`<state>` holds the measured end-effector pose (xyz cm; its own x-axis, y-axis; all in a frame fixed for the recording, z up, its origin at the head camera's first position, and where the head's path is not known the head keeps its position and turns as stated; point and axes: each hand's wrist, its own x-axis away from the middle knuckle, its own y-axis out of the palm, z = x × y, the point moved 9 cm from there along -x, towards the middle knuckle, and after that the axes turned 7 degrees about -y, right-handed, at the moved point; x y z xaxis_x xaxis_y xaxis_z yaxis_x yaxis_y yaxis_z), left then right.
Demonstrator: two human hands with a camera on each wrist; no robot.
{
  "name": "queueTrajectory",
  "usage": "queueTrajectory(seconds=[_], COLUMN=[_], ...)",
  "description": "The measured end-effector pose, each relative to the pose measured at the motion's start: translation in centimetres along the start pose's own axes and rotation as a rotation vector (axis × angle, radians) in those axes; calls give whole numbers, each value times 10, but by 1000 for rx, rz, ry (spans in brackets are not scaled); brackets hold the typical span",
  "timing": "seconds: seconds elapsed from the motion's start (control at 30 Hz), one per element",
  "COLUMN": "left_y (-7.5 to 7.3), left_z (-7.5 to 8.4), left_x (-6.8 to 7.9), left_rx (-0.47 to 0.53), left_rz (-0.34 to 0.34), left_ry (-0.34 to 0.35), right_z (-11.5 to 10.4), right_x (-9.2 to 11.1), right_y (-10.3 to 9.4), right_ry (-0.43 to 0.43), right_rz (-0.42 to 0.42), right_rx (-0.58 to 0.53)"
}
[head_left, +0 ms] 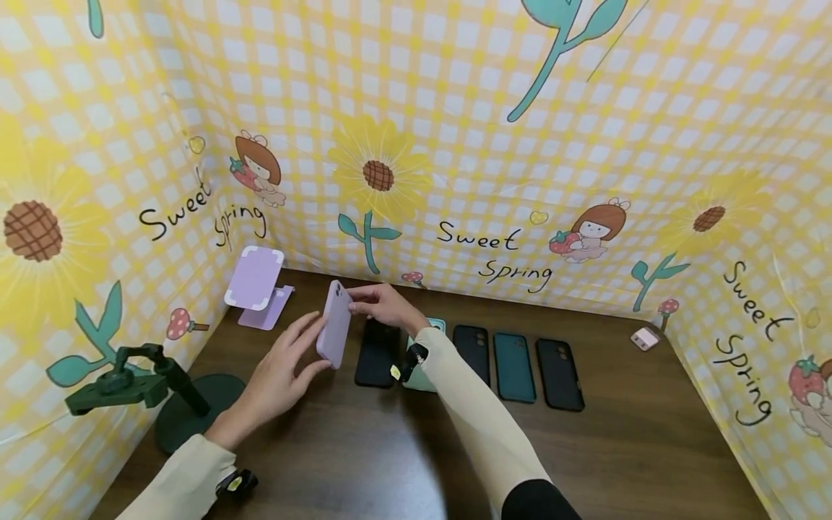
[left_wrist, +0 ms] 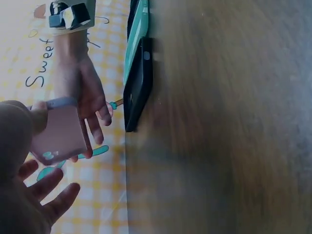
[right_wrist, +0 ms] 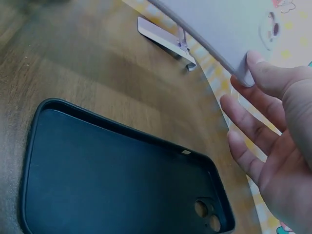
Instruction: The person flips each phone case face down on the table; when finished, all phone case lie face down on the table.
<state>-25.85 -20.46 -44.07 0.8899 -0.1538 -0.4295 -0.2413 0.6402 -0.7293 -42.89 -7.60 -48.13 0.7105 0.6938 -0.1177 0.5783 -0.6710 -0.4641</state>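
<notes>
Both hands hold a lilac phone case [head_left: 336, 328] raised above the table and tilted nearly upright. My left hand [head_left: 276, 375] grips its near side, the thumb at the lower corner and fingers along the left edge. At the upper corner, by the camera opening, my right hand [head_left: 388, 306] pinches it between thumb and finger. In the right wrist view that pinched corner of the lilac case [right_wrist: 217, 34] shows, the other fingers spread. Below the right hand lies a black phone case [right_wrist: 112, 165], hollow side up.
To the right lie a mint case [head_left: 422, 379], partly hidden by the right wrist, another black case [head_left: 473, 350], a teal case [head_left: 515, 367] and a further black case [head_left: 560, 374]. A lilac stand [head_left: 255, 280], dark green stand [head_left: 198, 404] and small pink block [head_left: 645, 338] surround them.
</notes>
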Motion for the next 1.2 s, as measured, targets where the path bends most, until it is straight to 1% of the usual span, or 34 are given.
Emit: queueTrajectory(seconds=[0.1,0.2,0.33,0.43,0.53,0.63,0.73,0.8,0.87,0.97,1.1,1.2], left_y=[-2,-2,1,3,3,4,5,7,10,17,29,36], left_z=[5,6,0,-5,-11,-16,-21,-24,-29,-38,-54,-62], left_x=[1,1,2,3,4,5,6,6,7,7,8,10], left_rx=[-85,-114,-91,-62,-62,-84,-100,-106,-105,-111,-115,-140], left_rz=[41,51,29,27,39,41,28,7,-30,-117,-239,-295], left_ry=[54,54,-5,-46,-79,-116,-152,-177,-209,-273,-382,-429], right_z=[-2,-4,-3,-2,-2,-4,-5,-4,-1,5,13,17], right_x=[0,0,1,1,2,3,3,2,1,1,1,1], right_y=[-1,-5,-9,-10,-11,-11,-11,-11,-10,-6,5,14], right_ry=[-4,-3,0,-2,-8,-14,-17,-16,-8,10,42,77], right_rz=[-18,-11,15,18,18,18,13,11,12,7,-39,-76], right_rx=[33,49,52,64,85,103,125,143,172,236,346,422])
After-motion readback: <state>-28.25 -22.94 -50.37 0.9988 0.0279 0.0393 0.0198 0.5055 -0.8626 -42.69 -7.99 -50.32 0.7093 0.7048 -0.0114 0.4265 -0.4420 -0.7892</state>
